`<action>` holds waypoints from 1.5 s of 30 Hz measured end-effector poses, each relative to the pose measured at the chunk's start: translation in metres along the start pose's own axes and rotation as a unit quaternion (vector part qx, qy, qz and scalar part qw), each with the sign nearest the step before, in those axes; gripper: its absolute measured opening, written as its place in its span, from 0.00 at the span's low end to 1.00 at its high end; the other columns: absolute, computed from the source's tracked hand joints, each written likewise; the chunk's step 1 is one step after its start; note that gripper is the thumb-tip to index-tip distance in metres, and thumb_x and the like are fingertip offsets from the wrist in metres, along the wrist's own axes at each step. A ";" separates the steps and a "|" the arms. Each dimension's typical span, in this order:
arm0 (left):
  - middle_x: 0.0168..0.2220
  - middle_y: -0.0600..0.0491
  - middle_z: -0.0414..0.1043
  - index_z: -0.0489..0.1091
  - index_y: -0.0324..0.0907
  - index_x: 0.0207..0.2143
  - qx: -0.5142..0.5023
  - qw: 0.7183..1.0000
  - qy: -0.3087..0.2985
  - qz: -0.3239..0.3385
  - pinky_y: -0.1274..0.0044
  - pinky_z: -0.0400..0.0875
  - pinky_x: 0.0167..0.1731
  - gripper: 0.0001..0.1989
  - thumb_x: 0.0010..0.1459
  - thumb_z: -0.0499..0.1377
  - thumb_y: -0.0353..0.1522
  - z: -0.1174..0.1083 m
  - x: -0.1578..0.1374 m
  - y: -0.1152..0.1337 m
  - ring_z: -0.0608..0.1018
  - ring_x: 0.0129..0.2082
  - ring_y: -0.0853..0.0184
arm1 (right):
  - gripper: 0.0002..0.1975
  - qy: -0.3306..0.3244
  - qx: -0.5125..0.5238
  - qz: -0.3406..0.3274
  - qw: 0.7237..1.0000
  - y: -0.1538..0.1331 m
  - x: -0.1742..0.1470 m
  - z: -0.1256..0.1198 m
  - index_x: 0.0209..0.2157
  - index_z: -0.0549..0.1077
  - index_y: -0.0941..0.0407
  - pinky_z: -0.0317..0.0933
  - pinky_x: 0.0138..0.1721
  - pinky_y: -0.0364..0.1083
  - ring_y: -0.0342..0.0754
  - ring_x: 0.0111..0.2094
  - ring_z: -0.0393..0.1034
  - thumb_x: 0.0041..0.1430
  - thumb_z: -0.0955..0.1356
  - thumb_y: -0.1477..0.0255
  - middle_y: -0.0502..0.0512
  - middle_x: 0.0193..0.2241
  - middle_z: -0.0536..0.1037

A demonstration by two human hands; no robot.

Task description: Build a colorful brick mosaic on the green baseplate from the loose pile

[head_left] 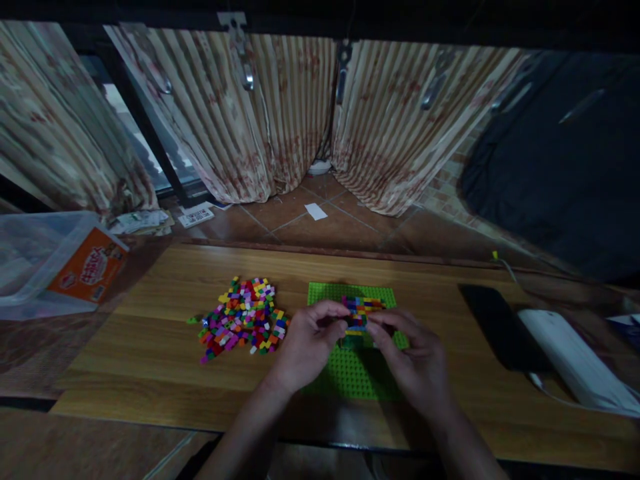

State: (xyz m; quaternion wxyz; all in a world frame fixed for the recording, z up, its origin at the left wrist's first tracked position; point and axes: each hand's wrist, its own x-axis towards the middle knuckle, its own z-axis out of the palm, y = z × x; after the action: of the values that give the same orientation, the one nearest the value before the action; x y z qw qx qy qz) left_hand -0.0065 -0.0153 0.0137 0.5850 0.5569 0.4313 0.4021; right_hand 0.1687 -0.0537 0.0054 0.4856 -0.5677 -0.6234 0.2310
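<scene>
Overlapping baseplate (350,380) edges: left hand (306,343), right hand (423,367); fingers (335,330) bunched, grip unclear; tabletop (165,387) flanking.

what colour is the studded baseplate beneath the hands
The baseplate is bright green, seen best in the head view.

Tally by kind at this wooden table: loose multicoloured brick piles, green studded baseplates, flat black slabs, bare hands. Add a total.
Loose multicoloured brick pile: 1
Green studded baseplate: 1
Flat black slab: 1
Bare hands, left hand and right hand: 2
Total: 5
</scene>
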 end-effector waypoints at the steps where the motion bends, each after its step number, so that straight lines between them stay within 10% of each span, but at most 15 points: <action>1: 0.32 0.53 0.76 0.76 0.40 0.36 0.001 1.000 -0.004 0.007 0.77 0.69 0.34 0.06 0.55 0.60 0.29 0.001 0.000 0.000 0.75 0.31 0.69 | 0.06 -0.018 0.003 -0.006 1.000 -0.002 -0.001 0.001 0.36 0.78 0.51 0.66 0.37 0.47 0.49 0.35 0.73 0.59 0.70 0.65 0.53 0.34 0.79; 23: 0.27 0.56 0.74 0.74 0.41 0.37 0.112 0.991 0.066 -0.011 0.81 0.61 0.22 0.08 0.59 0.57 0.34 0.003 0.004 -0.008 0.72 0.23 0.71 | 0.09 -0.051 -0.042 0.051 0.997 0.026 0.001 -0.036 0.34 0.79 0.52 0.66 0.40 0.47 0.49 0.39 0.73 0.58 0.70 0.62 0.54 0.35 0.79; 45: 0.52 0.40 0.70 0.64 0.37 0.56 0.200 0.967 0.159 0.020 0.61 0.64 0.56 0.30 0.50 0.63 0.36 0.049 0.008 -0.015 0.70 0.55 0.52 | 0.08 -0.038 -0.077 0.023 0.996 0.030 0.002 -0.022 0.34 0.80 0.52 0.66 0.39 0.46 0.48 0.36 0.74 0.60 0.69 0.64 0.53 0.34 0.78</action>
State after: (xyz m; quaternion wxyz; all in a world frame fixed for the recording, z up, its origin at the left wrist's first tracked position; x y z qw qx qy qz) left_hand 0.0424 -0.0230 -0.0017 0.3772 0.6006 0.5789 0.4024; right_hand 0.2028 -0.0498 -0.0097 0.4115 -0.6082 -0.6440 0.2149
